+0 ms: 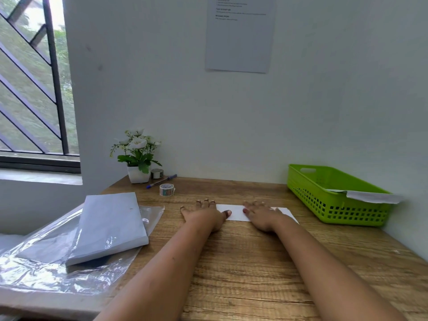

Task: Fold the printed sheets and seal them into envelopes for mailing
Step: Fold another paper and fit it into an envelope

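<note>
A folded white sheet (pixel 236 214) is pressed flat on the wooden desk (pixel 231 262) beneath the left hand (pixel 203 215) and the right hand (pixel 262 216). Both hands are laid with fingers straight and spread, and nothing is gripped. The pressure is judged to set a crease and prevent sliding. The sheet's long axis runs sideways, from under the left thumb to beyond the right fingers.
</note>
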Demonstrator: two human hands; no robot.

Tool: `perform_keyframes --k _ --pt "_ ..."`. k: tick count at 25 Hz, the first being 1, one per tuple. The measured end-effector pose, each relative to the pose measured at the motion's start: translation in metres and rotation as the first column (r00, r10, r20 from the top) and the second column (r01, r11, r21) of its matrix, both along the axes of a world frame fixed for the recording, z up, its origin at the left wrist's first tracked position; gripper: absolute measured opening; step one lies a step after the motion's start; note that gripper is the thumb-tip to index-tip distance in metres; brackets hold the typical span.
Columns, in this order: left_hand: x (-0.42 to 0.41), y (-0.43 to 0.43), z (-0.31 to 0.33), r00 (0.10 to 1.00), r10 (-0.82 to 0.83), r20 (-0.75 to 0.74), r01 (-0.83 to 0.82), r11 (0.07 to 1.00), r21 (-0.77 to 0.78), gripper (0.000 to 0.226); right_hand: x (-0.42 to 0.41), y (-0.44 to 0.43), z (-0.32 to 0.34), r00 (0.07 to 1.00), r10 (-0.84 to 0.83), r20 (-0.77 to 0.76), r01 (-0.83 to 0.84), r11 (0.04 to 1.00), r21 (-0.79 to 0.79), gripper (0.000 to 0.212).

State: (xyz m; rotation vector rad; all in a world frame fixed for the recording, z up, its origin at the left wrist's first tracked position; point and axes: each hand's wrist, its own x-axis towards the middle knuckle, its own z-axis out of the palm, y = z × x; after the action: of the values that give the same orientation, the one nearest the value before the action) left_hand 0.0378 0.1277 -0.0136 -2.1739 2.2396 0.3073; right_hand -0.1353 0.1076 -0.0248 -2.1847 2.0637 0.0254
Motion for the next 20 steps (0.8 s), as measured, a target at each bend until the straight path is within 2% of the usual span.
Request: perform_keyframes --k 5,8,10,11,13,14,16,18,20 --pt "0.002 0.001 -0.001 1.0 -0.007 -0.006 0.007 1.0 -0.01 0.075 -0.029 -0.013 -0.005 0.987 -0.154 0.036 0.153 0.988 0.015 0.056" --pt "0.002 0.001 -0.003 1.0 0.002 -0.011 -0.002 0.999 -0.048 0.073 -0.029 -0.006 -0.002 0.976 -0.218 -0.02 0.214 0.969 -0.125 0.053" --pt "0.001 0.001 -0.003 1.0 -0.001 0.002 0.001 0.996 -0.091 0.071 -0.02 0.002 0.005 0.991 -0.118 -0.069 0.094 0.956 -0.278 0.049" --pt "0.0 0.002 -0.003 1.0 -0.007 0.01 0.008 0.994 -0.112 0.07 -0.012 0.006 0.009 1.0 -0.015 -0.006 0.012 0.954 -0.299 0.05" --pt "0.0 0.002 -0.002 0.999 -0.016 0.048 0.022 0.99 -0.143 0.066 0.009 0.013 0.012 0.968 0.184 0.171 -0.145 0.964 -0.221 0.05" --pt "0.004 0.002 0.0 0.997 -0.008 0.075 0.02 0.987 -0.161 0.062 0.019 0.015 0.011 0.949 0.244 0.199 -0.213 0.963 -0.164 0.051" --pt "0.022 -0.003 0.008 0.99 0.084 0.111 -0.058 0.974 -0.218 0.054 0.029 0.015 0.005 0.949 0.29 0.122 -0.28 0.955 -0.095 0.051" --pt "0.052 -0.006 0.019 0.954 0.285 0.094 -0.255 0.936 -0.244 0.054 0.027 0.012 0.003 0.951 0.287 0.117 -0.276 0.956 -0.099 0.048" --pt "0.083 -0.011 0.023 0.877 0.481 -0.005 -0.472 0.859 -0.197 0.059 0.024 0.009 0.004 0.951 0.26 0.168 -0.243 0.963 -0.118 0.043"
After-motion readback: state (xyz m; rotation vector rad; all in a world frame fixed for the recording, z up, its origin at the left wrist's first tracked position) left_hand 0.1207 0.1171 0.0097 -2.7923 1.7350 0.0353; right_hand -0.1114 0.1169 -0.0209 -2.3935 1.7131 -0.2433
